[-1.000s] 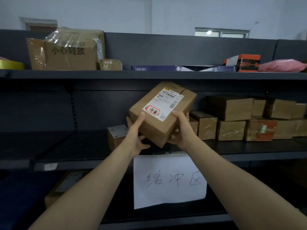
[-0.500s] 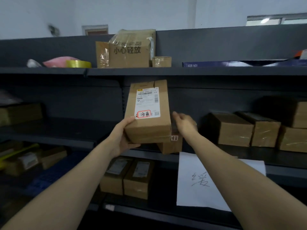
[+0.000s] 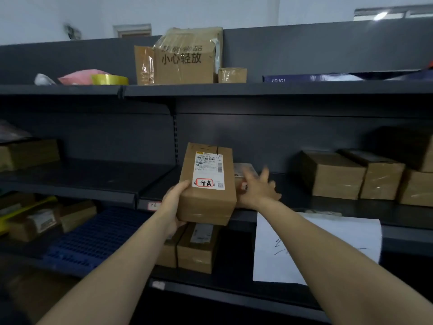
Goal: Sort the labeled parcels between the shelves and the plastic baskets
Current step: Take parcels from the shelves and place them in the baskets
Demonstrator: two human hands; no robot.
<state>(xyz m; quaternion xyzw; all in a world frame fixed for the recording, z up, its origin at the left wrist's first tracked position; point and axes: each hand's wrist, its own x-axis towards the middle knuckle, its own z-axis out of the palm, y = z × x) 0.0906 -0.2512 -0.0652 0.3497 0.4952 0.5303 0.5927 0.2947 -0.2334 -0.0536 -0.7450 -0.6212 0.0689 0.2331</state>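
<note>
Upright in left hand (image 3: 173,204), labeled parcel (image 3: 207,200)

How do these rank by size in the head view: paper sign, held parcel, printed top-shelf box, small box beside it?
1. paper sign
2. held parcel and printed box: they look alike, and the parcel is nearer the camera, so I leave them unranked.
3. small box

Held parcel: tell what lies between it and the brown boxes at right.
Head view: beside the held parcel, the open right hand in front of a small parcel, then bare shelf.
</note>
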